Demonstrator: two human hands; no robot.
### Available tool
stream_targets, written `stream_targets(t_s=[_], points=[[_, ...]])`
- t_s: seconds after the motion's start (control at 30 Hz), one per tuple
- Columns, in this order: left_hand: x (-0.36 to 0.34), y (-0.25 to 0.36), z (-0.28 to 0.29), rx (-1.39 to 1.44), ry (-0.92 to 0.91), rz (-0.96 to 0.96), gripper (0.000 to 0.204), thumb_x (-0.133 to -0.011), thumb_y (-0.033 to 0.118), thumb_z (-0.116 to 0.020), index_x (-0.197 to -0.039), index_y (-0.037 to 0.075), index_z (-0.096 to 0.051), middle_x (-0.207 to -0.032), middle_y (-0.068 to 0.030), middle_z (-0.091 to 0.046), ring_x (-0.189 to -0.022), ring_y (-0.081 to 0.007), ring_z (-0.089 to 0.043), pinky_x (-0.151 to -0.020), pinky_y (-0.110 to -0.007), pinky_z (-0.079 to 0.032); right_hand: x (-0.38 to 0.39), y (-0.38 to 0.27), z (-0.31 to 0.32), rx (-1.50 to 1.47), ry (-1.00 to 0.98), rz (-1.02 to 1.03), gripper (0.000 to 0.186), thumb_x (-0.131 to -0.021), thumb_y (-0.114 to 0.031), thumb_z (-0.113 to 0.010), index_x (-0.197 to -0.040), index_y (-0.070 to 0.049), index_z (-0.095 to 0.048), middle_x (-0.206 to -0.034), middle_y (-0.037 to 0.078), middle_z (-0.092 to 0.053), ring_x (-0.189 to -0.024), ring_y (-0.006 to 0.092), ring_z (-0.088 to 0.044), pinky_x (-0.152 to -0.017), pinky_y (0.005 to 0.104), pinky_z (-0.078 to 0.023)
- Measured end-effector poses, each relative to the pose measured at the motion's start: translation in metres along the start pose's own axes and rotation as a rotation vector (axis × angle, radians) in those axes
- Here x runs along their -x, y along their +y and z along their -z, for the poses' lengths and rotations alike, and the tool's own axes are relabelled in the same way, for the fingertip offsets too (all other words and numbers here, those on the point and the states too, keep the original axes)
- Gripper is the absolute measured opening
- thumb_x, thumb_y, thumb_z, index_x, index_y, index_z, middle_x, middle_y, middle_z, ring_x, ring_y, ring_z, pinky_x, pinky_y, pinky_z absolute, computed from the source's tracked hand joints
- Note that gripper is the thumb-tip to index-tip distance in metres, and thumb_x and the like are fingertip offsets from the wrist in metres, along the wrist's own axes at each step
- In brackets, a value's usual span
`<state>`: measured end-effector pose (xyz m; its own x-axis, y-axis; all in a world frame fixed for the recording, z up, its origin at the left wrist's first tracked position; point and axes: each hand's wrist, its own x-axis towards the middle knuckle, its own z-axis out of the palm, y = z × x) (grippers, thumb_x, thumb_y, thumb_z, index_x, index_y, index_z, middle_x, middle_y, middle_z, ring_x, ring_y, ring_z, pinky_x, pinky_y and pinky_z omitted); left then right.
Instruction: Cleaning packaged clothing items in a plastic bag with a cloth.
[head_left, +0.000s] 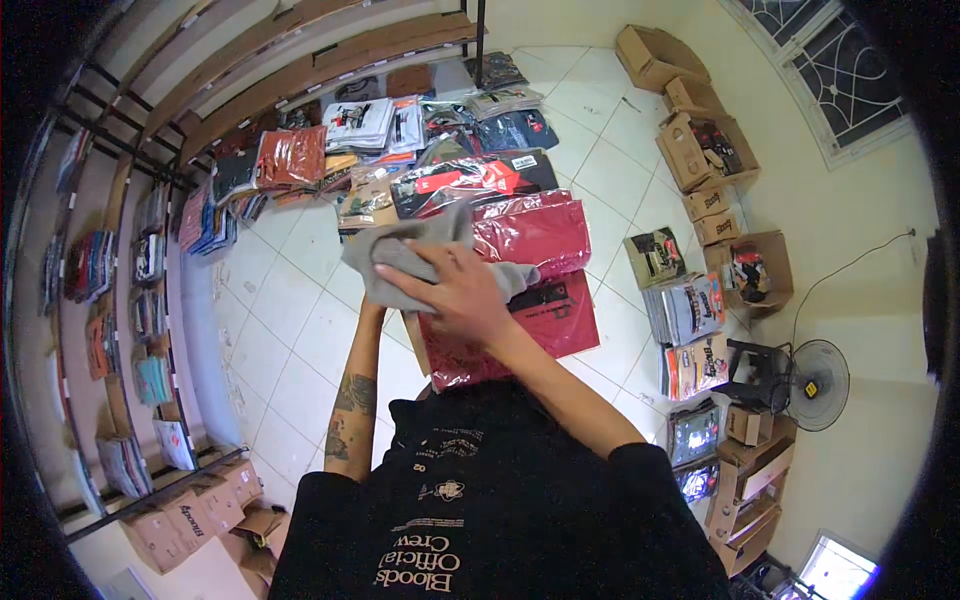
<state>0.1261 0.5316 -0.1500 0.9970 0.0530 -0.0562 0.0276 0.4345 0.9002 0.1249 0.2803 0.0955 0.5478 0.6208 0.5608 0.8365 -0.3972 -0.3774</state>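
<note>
Nearest the camera is the person's black printed shirt [480, 500], with both forearms rising from it toward the middle of the view. The right hand [455, 292] lies flat on a folded grey garment [400, 250], its fingers [405, 292] spread and stretched left across the cloth, pressing rather than gripping. The left hand [372, 305] is under the same grey garment at its near left edge; the cloth hides its fingers, so how far they are closed cannot be told. The grey garment sits on top of a stack of dark red bagged garments [530, 235], held up in front of the person, above the pale tiled floor [290, 340]. Beyond, more packaged clothes [440, 125] lie spread on the floor. To the right, cardboard boxes [700, 140] run along the wall, with a standing fan [818, 385] nearer. On the left, metal shelving [130, 270] holds folded clothes.
</note>
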Motion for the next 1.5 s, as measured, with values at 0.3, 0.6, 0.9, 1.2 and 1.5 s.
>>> stream_targets(t_s=[0.3,0.6,0.9,1.2,1.5], points=[[-0.007,0.069,-0.087,-0.874,0.202,-0.279,0.034,-0.090,0.016,-0.066,-0.120,0.001,-0.065,-0.112,-0.0127,-0.069,-0.099,-0.0211,-0.064,-0.087,-0.035,-0.050,0.021,0.038,-0.017,0.149,-0.182,-0.182,0.074,-0.077,-0.025,-0.075,-0.147,-0.024,-0.051,-0.152,0.008,-0.048,-0.142,0.0301,-0.043,-0.120,0.0509,-0.026],[-0.009,0.103,-0.133,-0.719,0.138,-0.161,0.027,-0.103,0.021,-0.060,-0.101,-0.003,-0.070,-0.073,0.0033,-0.061,-0.069,-0.0032,-0.050,-0.060,-0.024,-0.041,0.036,0.056,0.003,0.249,-0.164,-0.340,0.067,-0.080,-0.022,-0.072,-0.144,-0.017,-0.054,-0.156,0.006,-0.044,-0.142,0.0271,-0.044,-0.121,0.0510,-0.027],[-0.007,0.104,-0.136,-0.708,0.156,-0.151,0.032,-0.103,0.026,-0.060,-0.097,-0.004,-0.069,-0.071,0.0033,-0.059,-0.069,-0.0032,-0.049,-0.059,-0.024,-0.040,0.050,0.071,0.021,0.259,-0.097,-0.425,0.065,-0.078,-0.015,-0.071,-0.141,-0.017,-0.057,-0.152,0.008,-0.049,-0.140,0.0279,-0.046,-0.119,0.0553,-0.027],[-0.009,0.105,-0.136,-0.682,0.147,-0.172,0.031,-0.103,0.025,-0.060,-0.097,-0.004,-0.070,-0.072,0.0019,-0.061,-0.069,-0.0039,-0.051,-0.060,-0.025,-0.042,0.065,0.090,0.037,0.291,-0.028,-0.478,0.062,-0.079,-0.012,-0.069,-0.140,-0.016,-0.058,-0.150,0.009,-0.050,-0.137,0.0292,-0.048,-0.119,0.0590,-0.024],[-0.008,0.103,-0.134,-0.708,0.149,-0.170,0.029,-0.103,0.023,-0.060,-0.096,-0.004,-0.069,-0.071,0.0024,-0.060,-0.068,-0.0033,-0.049,-0.058,-0.025,-0.040,0.079,0.105,0.040,0.311,0.085,-0.579,0.056,-0.082,-0.010,-0.064,-0.138,-0.014,-0.059,-0.148,0.010,-0.052,-0.135,0.0338,-0.050,-0.117,0.0606,-0.027]])
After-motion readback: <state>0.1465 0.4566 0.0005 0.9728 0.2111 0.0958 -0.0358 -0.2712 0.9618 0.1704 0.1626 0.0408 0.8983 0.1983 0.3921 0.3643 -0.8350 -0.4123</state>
